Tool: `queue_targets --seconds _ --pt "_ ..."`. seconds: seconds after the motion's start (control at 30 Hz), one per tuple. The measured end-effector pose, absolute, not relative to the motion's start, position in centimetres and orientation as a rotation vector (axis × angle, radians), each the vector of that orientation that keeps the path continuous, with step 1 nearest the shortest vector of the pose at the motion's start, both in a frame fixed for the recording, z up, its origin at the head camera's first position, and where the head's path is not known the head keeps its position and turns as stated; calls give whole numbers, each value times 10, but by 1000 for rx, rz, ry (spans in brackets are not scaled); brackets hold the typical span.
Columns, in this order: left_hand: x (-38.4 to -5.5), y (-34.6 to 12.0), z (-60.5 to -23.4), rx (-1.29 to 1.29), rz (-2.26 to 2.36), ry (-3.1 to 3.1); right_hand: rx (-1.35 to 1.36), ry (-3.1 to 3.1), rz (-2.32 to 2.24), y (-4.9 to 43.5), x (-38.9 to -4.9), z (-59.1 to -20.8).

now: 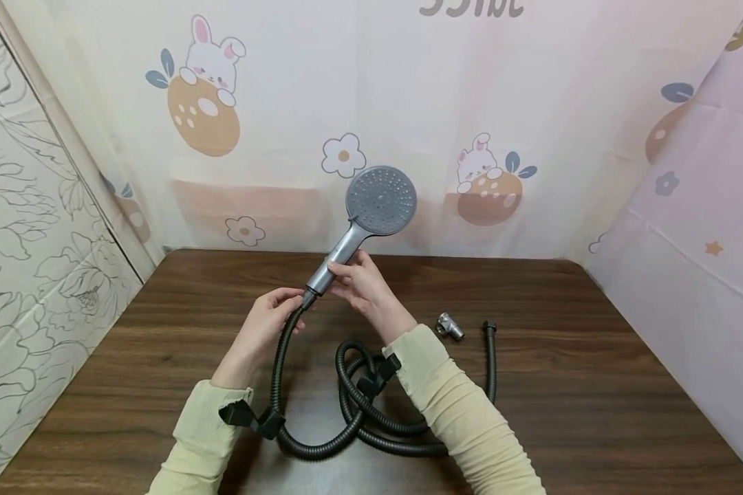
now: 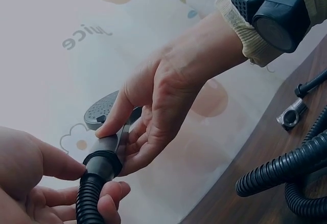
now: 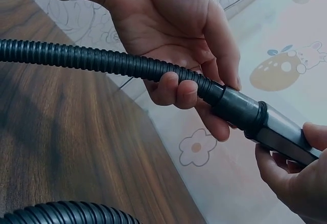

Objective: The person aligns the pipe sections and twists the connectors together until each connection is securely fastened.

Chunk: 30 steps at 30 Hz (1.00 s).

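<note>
A grey shower head (image 1: 382, 200) is held tilted above the table, its round spray face turned toward the head camera. My right hand (image 1: 367, 289) grips its handle (image 1: 339, 258), thumb on one side and fingers behind. At the handle's lower end sits the connector (image 3: 236, 107) of a black ribbed shower hose (image 1: 277, 371). Thumb and fingers of my left hand (image 1: 265, 326) pinch that connector, and some fingertips curl under the hose in the right wrist view. The connector meets the handle end; how far it is screwed on cannot be seen.
The hose lies in loops (image 1: 371, 405) on the brown wooden table (image 1: 551, 385), partly under the right forearm. Its free end (image 1: 490, 330) points away at the right. Beside that lies a small chrome fitting (image 1: 449, 326). A printed curtain (image 1: 285, 82) hangs behind the table.
</note>
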State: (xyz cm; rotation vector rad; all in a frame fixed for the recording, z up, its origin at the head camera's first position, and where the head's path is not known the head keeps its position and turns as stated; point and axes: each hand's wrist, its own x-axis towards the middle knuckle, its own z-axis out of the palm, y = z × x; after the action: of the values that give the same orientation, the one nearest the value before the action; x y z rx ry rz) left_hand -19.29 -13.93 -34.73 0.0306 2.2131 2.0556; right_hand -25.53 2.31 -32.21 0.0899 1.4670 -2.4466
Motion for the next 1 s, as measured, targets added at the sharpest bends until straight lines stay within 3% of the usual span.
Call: queue_targets --seconds 1.0 --pt "-191 -138 -349 35 1948 2290 121 1435 -2453 25 -252 -330"
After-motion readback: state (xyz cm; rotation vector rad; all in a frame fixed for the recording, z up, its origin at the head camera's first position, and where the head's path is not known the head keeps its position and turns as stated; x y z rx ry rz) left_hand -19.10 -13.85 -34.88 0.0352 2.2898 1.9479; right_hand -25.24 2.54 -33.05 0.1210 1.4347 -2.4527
